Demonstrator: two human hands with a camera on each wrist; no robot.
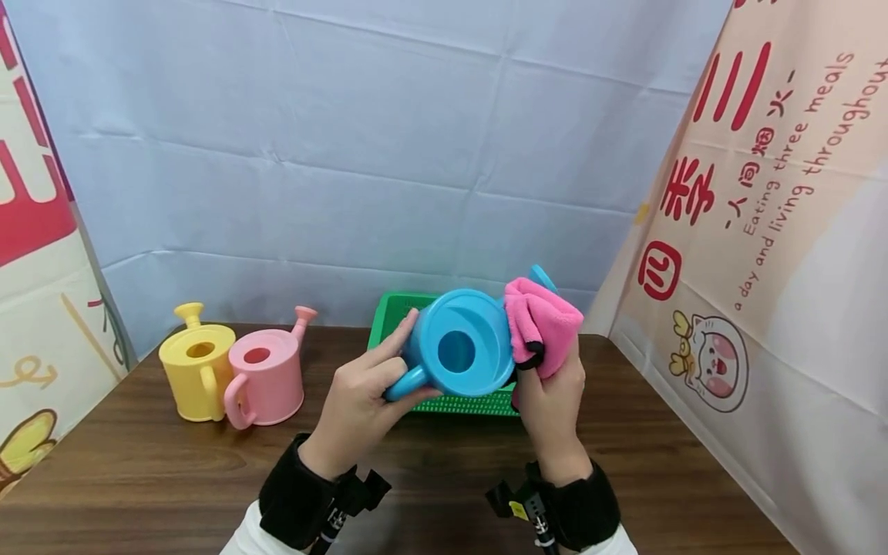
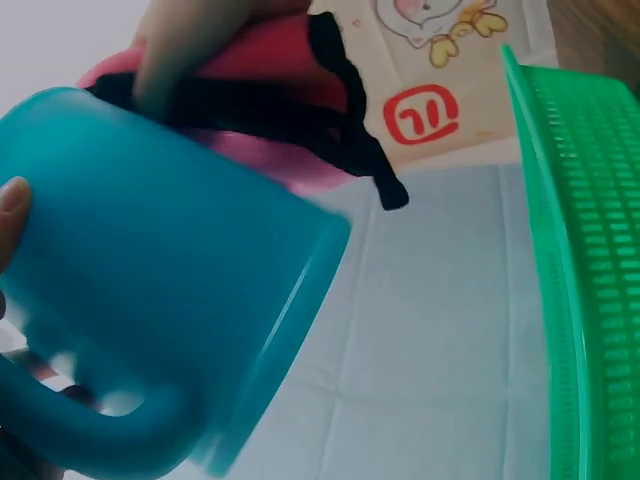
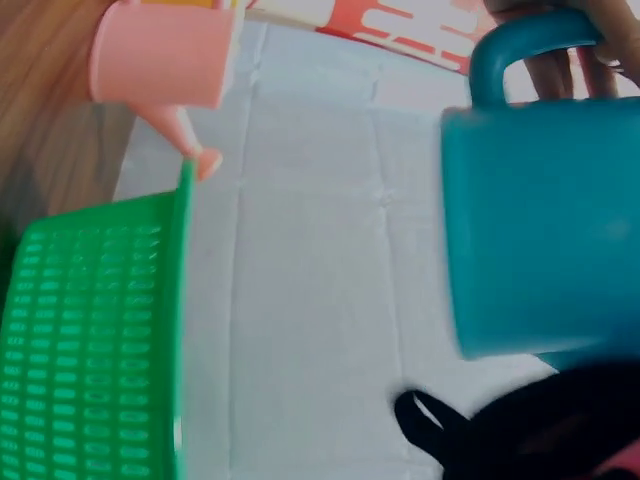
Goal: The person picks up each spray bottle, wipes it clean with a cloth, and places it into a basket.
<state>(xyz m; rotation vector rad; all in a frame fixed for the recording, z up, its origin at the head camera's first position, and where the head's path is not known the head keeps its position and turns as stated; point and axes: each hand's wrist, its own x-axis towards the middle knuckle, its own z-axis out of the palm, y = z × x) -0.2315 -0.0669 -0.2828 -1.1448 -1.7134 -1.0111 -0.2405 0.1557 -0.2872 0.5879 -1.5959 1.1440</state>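
A blue toy watering can (image 1: 486, 351) is held up in front of me, its round top opening facing the head camera. My left hand (image 1: 368, 393) grips it at the handle side, with fingers around the handle and body. On the spout side, my right hand (image 1: 553, 401) holds a folded pink cloth (image 1: 544, 320) with black edging against the can. The spout's blue tip (image 1: 543, 277) pokes out behind the cloth. In the left wrist view the cloth (image 2: 270, 100) lies along the can's side (image 2: 170, 240).
Behind the can a green perforated basket (image 1: 479, 404) stands on the brown wooden table (image 1: 444, 493). To the left, a yellow watering can (image 1: 194, 378) and a pink watering can (image 1: 274, 378) stand side by side. A pale cloth backdrop (image 1: 388, 154) hangs behind, with printed sheets (image 1: 784, 308) at both sides.
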